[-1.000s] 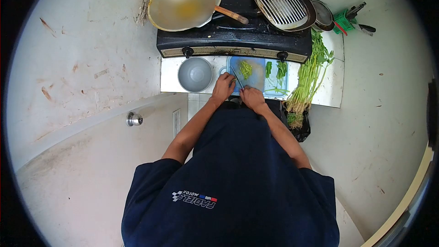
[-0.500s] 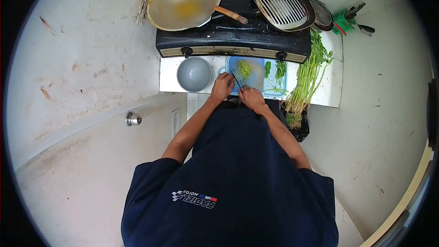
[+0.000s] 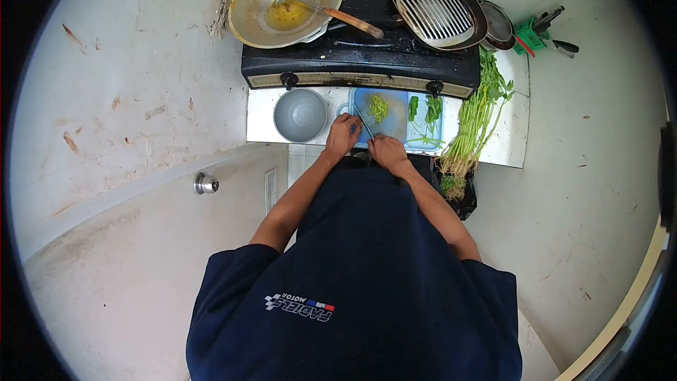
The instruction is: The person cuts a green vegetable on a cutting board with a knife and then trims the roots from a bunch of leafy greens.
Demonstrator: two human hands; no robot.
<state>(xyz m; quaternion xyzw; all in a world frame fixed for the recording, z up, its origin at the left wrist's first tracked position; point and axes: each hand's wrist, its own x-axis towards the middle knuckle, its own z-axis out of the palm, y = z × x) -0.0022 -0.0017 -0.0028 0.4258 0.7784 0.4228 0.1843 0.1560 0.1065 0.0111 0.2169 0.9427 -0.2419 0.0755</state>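
My right hand (image 3: 386, 150) is closed round the handle of a knife (image 3: 364, 121), whose blade points up and to the left over the blue cutting board (image 3: 399, 127). Close beside the blade, at the board's left edge, my left hand (image 3: 343, 135) has its fingers curled down; what they press on is too small to make out. A small heap of chopped greens (image 3: 378, 108) lies just beyond the knife. Green leaves (image 3: 432, 107) and a few cut stems rest on the right part of the board.
Left of the board stands a grey bowl (image 3: 300, 115). Behind is a black stove (image 3: 363, 63) bearing a wok (image 3: 243, 10) with a wooden-handled ladle (image 3: 352, 22), and a grill pan (image 3: 437, 14). Rooted leafy stalks (image 3: 474, 116) lie at right, near a green basket (image 3: 527, 34) of utensils.
The white haze over the wok has cleared, so the ladle's head and yellowish liquid now show inside it. Both hands and the knife stay almost in place.
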